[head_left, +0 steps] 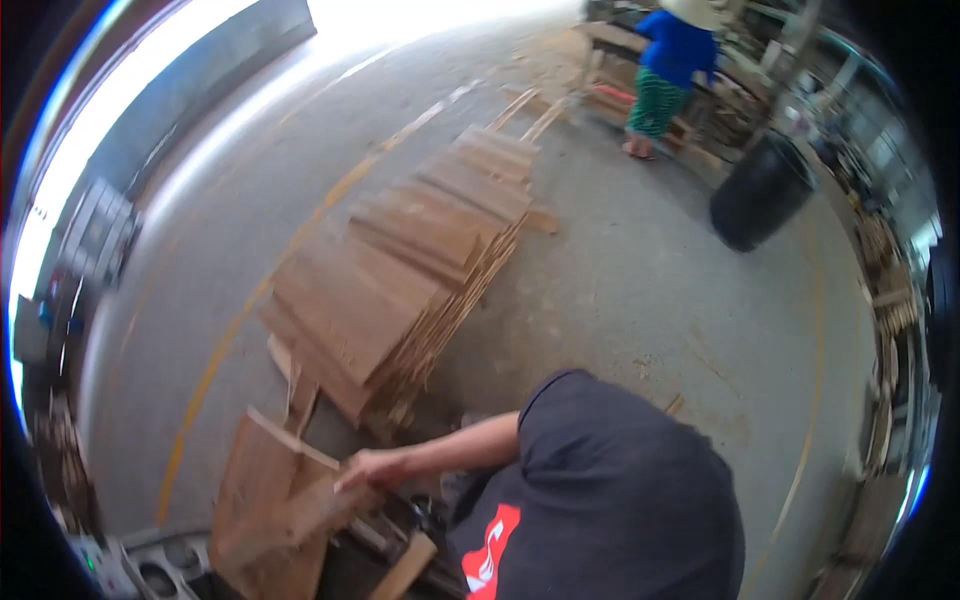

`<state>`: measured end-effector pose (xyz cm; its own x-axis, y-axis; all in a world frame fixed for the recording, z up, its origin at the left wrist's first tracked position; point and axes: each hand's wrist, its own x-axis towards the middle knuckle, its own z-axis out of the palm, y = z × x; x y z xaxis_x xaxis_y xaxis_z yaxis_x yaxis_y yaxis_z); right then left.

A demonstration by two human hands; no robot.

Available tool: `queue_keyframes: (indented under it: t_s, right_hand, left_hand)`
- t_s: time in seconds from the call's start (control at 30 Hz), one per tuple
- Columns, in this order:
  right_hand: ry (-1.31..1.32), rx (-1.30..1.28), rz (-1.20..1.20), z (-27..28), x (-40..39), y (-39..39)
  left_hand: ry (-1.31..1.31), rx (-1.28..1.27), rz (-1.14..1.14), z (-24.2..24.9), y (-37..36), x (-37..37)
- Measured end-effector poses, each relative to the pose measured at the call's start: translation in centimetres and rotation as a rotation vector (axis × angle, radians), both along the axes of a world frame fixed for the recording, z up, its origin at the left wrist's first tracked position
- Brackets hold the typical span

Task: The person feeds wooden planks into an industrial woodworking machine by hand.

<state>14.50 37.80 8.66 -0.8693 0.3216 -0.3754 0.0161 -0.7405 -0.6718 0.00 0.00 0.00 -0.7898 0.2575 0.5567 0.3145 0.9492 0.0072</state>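
My right hand (372, 469) reaches across to the left at the bottom, its fingers closed on the end of a brown wooden board (300, 522). This board is smeared by motion and slants down to the left. Beneath and behind it is a wider wooden panel (250, 465), with a pale strip along its top edge. Just beyond the hand, a tall stack of wooden boards (345, 300) lies in uneven layers. My left hand does not show.
A person in a blue top (680, 45) stands at a workbench (615, 38) at the back right. Near them is a black barrel (762, 190). Yellow lines (205, 385) mark the concrete floor (620, 270). A short wood offcut (405, 565) sits by my body.
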Motion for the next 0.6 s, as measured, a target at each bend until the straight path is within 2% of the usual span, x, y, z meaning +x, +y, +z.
queue_keyframes:
  t_s: [0.13,0.17,0.2,0.23,0.27,0.3,0.33,0.4,0.43,0.5,0.6]
  right_hand:
    - [-0.04,0.253,0.032,3.8,2.4,1.4]
    - [-0.091,0.318,0.023,5.4,2.6,1.4]
    - [-0.207,0.303,0.132,7.5,3.1,2.1]
    - [-0.16,0.295,0.097,6.5,2.7,1.7]
    - [-0.095,0.159,0.097,8.3,2.9,1.6]
    - [-0.018,0.134,0.176,4.5,2.5,2.4]
    - [0.062,0.076,0.132,5.1,2.2,2.0]
    - [0.025,-0.002,0.148,4.7,2.0,1.9]
    - [0.005,-0.042,0.154,4.4,1.8,1.9]
    - [0.014,-0.053,0.146,7.5,2.0,1.8]
    - [0.069,-0.024,0.203,8.4,1.8,2.0]
  left_hand:
    - [-0.136,0.012,0.216,1.3,-7.9,2.5]
    - [-0.154,0.071,0.281,2.7,-7.6,4.3]
    - [-0.165,0.107,0.338,3.2,-6.3,5.2]
    - [-0.154,0.318,0.306,4.9,-4.0,6.5]
    - [-0.162,0.553,0.24,5.7,-2.3,7.2]
    - [-0.122,0.662,0.223,7.3,0.4,8.2]
    - [-0.08,0.745,0.202,6.3,0.7,8.2]
    - [-0.118,1.045,0.155,6.2,2.7,8.8]
    - [-0.117,1.153,0.134,6.3,3.5,9.2]
    - [-0.133,1.359,0.062,8.8,6.4,10.5]
    - [-0.24,1.477,0.1,12.1,10.0,11.8]
